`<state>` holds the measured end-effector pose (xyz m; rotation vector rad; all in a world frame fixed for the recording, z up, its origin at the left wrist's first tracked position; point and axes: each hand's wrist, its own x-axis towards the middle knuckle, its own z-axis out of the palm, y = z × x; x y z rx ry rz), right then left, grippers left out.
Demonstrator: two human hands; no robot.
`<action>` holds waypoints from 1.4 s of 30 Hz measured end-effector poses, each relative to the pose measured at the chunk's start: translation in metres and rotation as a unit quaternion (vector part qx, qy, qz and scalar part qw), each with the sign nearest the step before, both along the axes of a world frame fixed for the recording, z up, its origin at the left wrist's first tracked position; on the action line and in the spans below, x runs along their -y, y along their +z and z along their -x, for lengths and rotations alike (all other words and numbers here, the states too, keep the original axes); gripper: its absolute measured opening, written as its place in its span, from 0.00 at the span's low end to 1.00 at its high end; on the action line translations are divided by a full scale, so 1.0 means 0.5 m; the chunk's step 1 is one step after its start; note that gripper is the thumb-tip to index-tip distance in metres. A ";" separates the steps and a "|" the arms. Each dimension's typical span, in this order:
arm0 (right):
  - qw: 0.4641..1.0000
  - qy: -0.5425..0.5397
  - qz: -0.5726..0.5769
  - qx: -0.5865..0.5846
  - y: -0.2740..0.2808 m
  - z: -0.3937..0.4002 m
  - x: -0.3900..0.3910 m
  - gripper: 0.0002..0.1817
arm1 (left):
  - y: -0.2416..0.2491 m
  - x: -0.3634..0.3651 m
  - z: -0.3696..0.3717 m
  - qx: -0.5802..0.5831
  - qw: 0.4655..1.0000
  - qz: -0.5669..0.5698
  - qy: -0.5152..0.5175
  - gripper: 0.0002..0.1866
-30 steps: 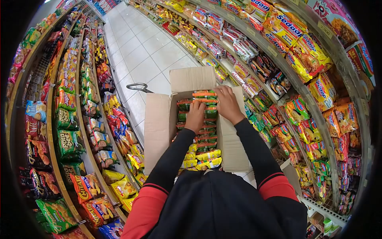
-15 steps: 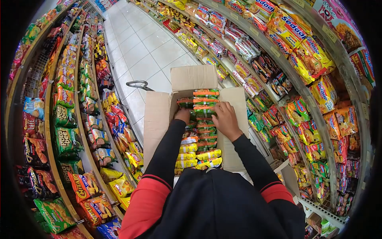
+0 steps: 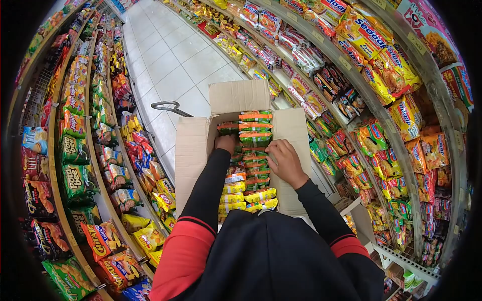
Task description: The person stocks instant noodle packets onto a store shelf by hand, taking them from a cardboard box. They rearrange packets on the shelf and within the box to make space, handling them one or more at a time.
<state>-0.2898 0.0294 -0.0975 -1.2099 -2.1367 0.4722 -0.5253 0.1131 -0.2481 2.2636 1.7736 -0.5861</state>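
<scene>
An open cardboard box in front of me holds green-and-orange packets standing in two rows, with yellow packets nearer my body. My left hand reaches down inside the box at the left row. Its fingers are hidden among the packets, so its grip does not show. At the box's right side, my right hand has bent fingers and thumb closed at the right end of a packet in the right row. The fingertips are partly out of sight.
Shelves of snack bags curve along the left. On the right, shelves hold noodle packs. A bent metal handle sticks out beyond the box. Tiled floor runs ahead. Another open carton stands by my right elbow.
My right hand has slid slightly toward me along the row, uncovering more packet tops. The left hand stays down in the box. The whole view has shifted a little.
</scene>
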 end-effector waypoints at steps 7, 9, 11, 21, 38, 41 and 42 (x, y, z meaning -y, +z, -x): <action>1.000 0.029 0.003 -0.010 0.008 0.007 -0.008 0.12 | 0.211 0.089 -0.014 0.054 0.983 -0.156 -0.084 0.04; 0.999 0.040 0.007 -0.008 0.008 0.020 -0.011 0.13 | 0.263 0.115 -0.011 0.097 0.973 -0.190 -0.089 0.06; 0.996 0.082 -0.001 -0.040 0.009 0.049 -0.011 0.17 | 0.306 0.129 -0.009 0.245 0.949 -0.176 -0.089 0.09; 0.992 0.015 -0.049 0.117 -0.083 0.068 -0.036 0.15 | 0.255 0.135 0.031 0.381 0.904 -0.176 0.075 0.16; 0.990 0.080 0.111 -0.038 -0.093 0.241 -0.091 0.11 | 0.259 0.222 0.022 0.292 0.950 0.091 -0.058 0.33; 0.984 0.091 0.124 0.090 -0.177 0.311 -0.126 0.12 | 0.306 0.250 0.018 0.258 0.964 0.065 -0.009 0.31; 0.964 0.098 0.154 0.192 -0.206 0.326 -0.134 0.14 | 0.319 0.256 0.016 0.260 0.963 0.065 -0.018 0.30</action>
